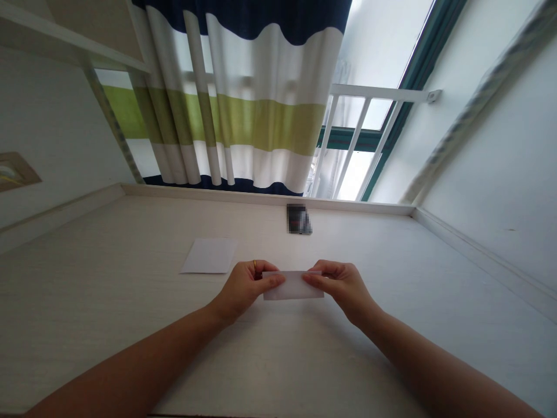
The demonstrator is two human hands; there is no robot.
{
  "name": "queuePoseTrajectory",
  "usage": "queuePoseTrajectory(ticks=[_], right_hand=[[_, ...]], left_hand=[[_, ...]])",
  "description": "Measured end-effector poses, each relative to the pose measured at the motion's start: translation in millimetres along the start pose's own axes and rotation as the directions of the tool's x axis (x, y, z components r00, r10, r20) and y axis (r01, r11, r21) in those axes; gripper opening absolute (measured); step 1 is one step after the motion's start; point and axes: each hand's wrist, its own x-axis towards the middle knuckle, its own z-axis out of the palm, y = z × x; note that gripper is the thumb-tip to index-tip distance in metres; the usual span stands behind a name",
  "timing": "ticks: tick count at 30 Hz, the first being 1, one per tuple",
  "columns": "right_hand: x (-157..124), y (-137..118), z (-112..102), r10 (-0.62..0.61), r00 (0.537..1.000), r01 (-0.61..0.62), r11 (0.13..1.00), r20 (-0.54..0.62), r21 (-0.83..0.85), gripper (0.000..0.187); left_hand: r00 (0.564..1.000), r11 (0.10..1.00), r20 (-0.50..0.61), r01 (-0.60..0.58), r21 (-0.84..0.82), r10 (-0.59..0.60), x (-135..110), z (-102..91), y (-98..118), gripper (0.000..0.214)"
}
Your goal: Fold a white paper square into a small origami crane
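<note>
Paper (293, 289), white and narrowly rectangular, looks already folded, pinched by the bare left hand (242, 284) and bare right hand (348, 285) over the pale wood-grain tabletop (270, 360), while a flat white paper sheet (209, 256) lies unfolded nearby.

A paper (293, 288) is held by its left end in the left hand (246, 285) and by its right end in the right hand (346, 283), over the tabletop (270, 366); whether the surface is touched cannot be told. On the tabletop, a sheet (208, 256) is laid beyond the left hand and to the left. An item too blurred to name (298, 219) is placed farther back, near the back ledge (209, 194), almost straight beyond the paper. Behind the ledge a curtain (270, 125) is hung, with a railing (374, 92) set to its right and a window (378, 46) seen behind the railing. The tabletop is flanked by a left wall (52, 110) and a right wall (496, 191)
</note>
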Motion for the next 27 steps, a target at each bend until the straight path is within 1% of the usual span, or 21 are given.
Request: queuePoseTrajectory(ticks=[5, 9, 15, 18, 20, 21, 22, 23, 24, 25, 27], right_hand=[[0.6, 0.1, -0.3, 0.011, 1.0, -0.011, 1.0, 0.0, 0.008, 0.018], [1.1, 0.7, -0.4, 0.015, 1.0, -0.014, 1.0, -0.007, 0.017, 0.019], [1.2, 1.1, 0.4, 0.007, 1.0, -0.007, 1.0, -0.01, 0.024, 0.018], [1.8, 1.7, -0.5, -0.005, 1.0, 0.005, 1.0, -0.006, -0.018, 0.02], [2.5, 2.4, -2.1, -0.039, 0.999, 0.041, 0.991, 0.015, -0.128, 0.02], [2.9, 2.9, -3.2, -0.074, 0.997, 0.081, 0.973, 0.037, -0.217, 0.019], [3.3, 3.7, -4.4, -0.125, 0.99, 0.14, 0.937, 0.068, -0.319, 0.018], [3.7, 4.7, -5.8, -0.188, 0.976, 0.217, 0.881, 0.109, -0.421, 0.016], [4.1, 5.8, -7.3, -0.26, 0.953, 0.302, 0.805, 0.154, -0.51, 0.014], [4.7, 7.0, -8.8, -0.34, 0.919, 0.391, 0.717, 0.2, -0.578, 0.012], [6.1, 9.4, -12.1, -0.492, 0.82, 0.547, 0.526, 0.291, -0.651, 0.011]], left_hand=[[1.0, 1.0, 0.003, 0.001, -0.017, -0.001, -0.3, 0.0, -0.2, 0.018], [1.0, 1.0, -0.008, 0.004, -0.004, -0.004, -0.7, 0.3, 0.3, 0.018], [1.0, 1.0, 0.009, -0.012, 0.017, 0.012, -0.3, -0.6, -1.1, 0.019], [0.999, 0.996, 0.02, -0.039, 0.086, 0.037, 0.6, -1.8, -1.9, 0.021], [0.994, 0.969, 0.027, -0.111, 0.222, 0.108, 1.2, -3.6, -2.3, 0.021], [0.985, 0.932, 0.038, -0.173, 0.319, 0.17, 1.5, -4.8, -2.6, 0.02], [0.967, 0.872, 0.062, -0.251, 0.419, 0.248, 1.8, -6.3, -2.9, 0.019], [0.936, 0.79, 0.101, -0.339, 0.512, 0.336, 2.2, -8.0, -3.2, 0.017], [0.893, 0.689, 0.157, -0.428, 0.585, 0.421, 2.6, -9.9, -3.5, 0.016], [0.841, 0.581, 0.222, -0.509, 0.635, 0.494, 3.0, -11.8, -3.8, 0.015], [0.725, 0.371, 0.352, -0.633, 0.679, 0.592, 3.9, -15.2, -3.9, 0.015]])
